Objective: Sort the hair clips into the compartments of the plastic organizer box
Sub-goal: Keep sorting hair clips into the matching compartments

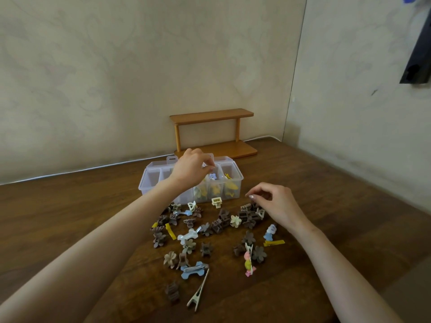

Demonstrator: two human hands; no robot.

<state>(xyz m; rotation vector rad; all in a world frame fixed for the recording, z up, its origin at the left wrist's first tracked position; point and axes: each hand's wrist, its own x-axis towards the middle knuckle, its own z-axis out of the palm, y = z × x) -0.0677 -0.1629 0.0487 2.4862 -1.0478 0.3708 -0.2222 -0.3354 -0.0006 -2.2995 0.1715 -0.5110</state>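
Note:
The clear plastic organizer box [149,183] stands open at the back of the table, with yellow and blue clips in its right compartments. My left hand [192,170] hovers over the box's middle, its fingertips pinched on a small pale hair clip that is mostly hidden. My right hand [275,203] is in front of the box's right end, just above a cluster of brown clips [247,215], fingers curled and pinched with nothing visible between them. Several loose hair clips lie on the table: a blue bone clip [194,270], a long beige clip [198,292] and a yellow clip [274,242].
A small two-tier wooden shelf [211,115] stands behind the box against the wall. A white cable [93,168] runs along the table's back edge. The wooden table [349,206] meets walls at the back and right. A cream square clip [216,201] lies against the box's front.

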